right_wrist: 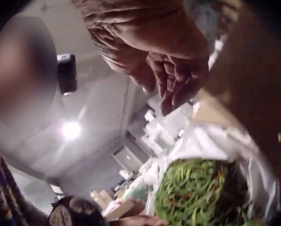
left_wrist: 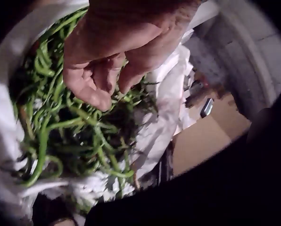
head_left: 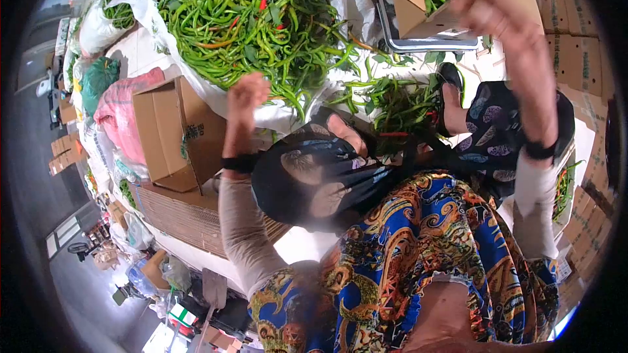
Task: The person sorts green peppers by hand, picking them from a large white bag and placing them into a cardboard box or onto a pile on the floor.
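A large heap of green peppers [head_left: 261,33] with a few red ones lies in a white sack. My left hand [head_left: 248,95] is over the heap's near edge; in the left wrist view the fingers of this hand [left_wrist: 117,56] hang loosely curled above the peppers [left_wrist: 74,132], with nothing visible in them. Raised beside an open cardboard box [head_left: 409,0] of green peppers is my right hand [head_left: 500,16], blurred in the head view. The right wrist view shows this hand [right_wrist: 154,52] with fingers loosely bent and empty. A smaller pepper pile [head_left: 405,108] lies between the feet.
An empty open carton [head_left: 167,137] stands at left on stacked flattened cardboard [head_left: 190,216]. Behind it are a pink sack [head_left: 121,114] and a green bag [head_left: 98,78]. Cardboard boxes [head_left: 572,65] line the right side. A tray [head_left: 428,46] lies under the pepper box.
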`<state>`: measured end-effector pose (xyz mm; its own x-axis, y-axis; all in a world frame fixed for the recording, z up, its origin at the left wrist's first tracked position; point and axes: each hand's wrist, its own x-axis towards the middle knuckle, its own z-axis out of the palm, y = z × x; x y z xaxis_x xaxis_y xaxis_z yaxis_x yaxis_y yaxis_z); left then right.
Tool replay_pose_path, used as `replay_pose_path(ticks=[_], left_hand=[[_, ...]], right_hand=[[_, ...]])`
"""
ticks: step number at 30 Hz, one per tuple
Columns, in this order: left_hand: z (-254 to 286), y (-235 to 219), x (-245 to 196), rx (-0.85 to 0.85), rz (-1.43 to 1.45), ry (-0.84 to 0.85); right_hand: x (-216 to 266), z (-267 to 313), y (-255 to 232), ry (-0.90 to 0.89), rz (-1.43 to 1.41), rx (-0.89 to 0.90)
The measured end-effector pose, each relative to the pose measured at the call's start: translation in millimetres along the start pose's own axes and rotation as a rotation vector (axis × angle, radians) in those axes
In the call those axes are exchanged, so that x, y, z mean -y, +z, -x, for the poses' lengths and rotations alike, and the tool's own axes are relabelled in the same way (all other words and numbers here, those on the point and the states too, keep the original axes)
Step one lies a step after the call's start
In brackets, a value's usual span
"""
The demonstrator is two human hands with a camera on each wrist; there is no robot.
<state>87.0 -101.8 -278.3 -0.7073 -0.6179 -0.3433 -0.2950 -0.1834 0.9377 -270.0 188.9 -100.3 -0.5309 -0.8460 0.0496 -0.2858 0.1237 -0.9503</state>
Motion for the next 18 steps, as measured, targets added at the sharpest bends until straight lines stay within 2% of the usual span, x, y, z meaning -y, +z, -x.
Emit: replay_pose_path(ticks=[2, 3, 4, 5, 6, 7, 8, 9, 10, 11, 12, 14, 15, 16, 18], left_hand=[[0, 11, 66, -0.049, 0.052, -0.034], [1, 15, 97, -0.054, 0.057, -0.048], [2, 19, 126, -0.124, -0.045, -0.081], [4, 18, 157, -0.192, -0.147, -0.118], [2, 12, 195, -0.177, -0.334, -0.065], [11, 29, 183, -0.271, -0.427, -0.010], [16, 47, 162, -0.366, -0.523, 0.049], [17, 48, 155, -0.373, -0.523, 0.036], [17, 49, 152, -0.457, -0.502, -0.005], [15, 49, 153, -0.542, -0.480, -0.043], [23, 52, 152, -0.541, -0.471, -0.057], [16, 51, 184, -0.659, -0.590, -0.210], [8, 60, 182, -0.666, -0.866, -0.281], [7, 66, 182, -0.667, -0.862, -0.288], [5, 72, 193, -0.601, -0.734, -0.189]], right_hand=[[-23, 18, 45, 0.232, -0.112, 0.286], [-44, 25, 65, 0.222, 0.049, 0.401], [-70, 34, 84, 0.314, 0.059, 0.505], [-98, 46, 101, 0.264, 0.106, 0.497], [-125, 53, 114, 0.299, 0.136, 0.531], [-150, 62, 128, 0.285, 0.268, 0.553], [-173, 71, 139, 0.284, 0.264, 0.567], [-194, 80, 148, 0.204, 0.388, 0.568], [-206, 86, 155, 0.122, 0.511, 0.566], [-209, 88, 161, 0.110, 0.517, 0.576], [-189, 96, 154, 0.119, 0.522, 0.589], [-188, 99, 161, 0.177, 0.421, 0.685], [-199, 99, 167, 0.173, 0.395, 0.718], [-200, 101, 170, 0.174, 0.397, 0.726], [-198, 104, 173, 0.270, 0.456, 0.824]])
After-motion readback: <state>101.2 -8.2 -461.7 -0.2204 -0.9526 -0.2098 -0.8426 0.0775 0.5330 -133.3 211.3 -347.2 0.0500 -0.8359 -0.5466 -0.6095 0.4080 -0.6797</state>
